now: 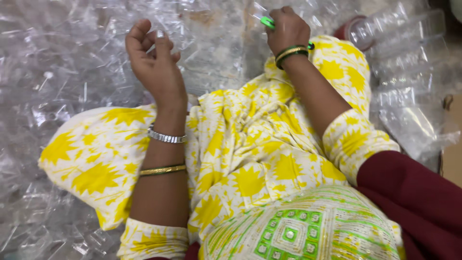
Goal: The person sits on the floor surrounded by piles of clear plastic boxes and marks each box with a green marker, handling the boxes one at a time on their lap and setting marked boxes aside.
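I sit on the floor in yellow-and-white printed clothes (250, 144), knees spread, amid a heap of small clear plastic pieces (62, 62). My left hand (153, 62) is raised over the heap with its fingers loosely curled; whether a clear piece sits between the fingertips is too hard to tell. My right hand (287, 30) is closed around a small bright green tool (267, 22) whose tip sticks out to the left. Bangles circle both wrists.
Clear plastic pieces cover the floor at left and top. Stacked clear plastic containers (409, 53) lie at the upper right beside a dark red round object (344, 31). A maroon cloth (418, 207) drapes at the lower right. A brown surface edge (452, 154) shows far right.
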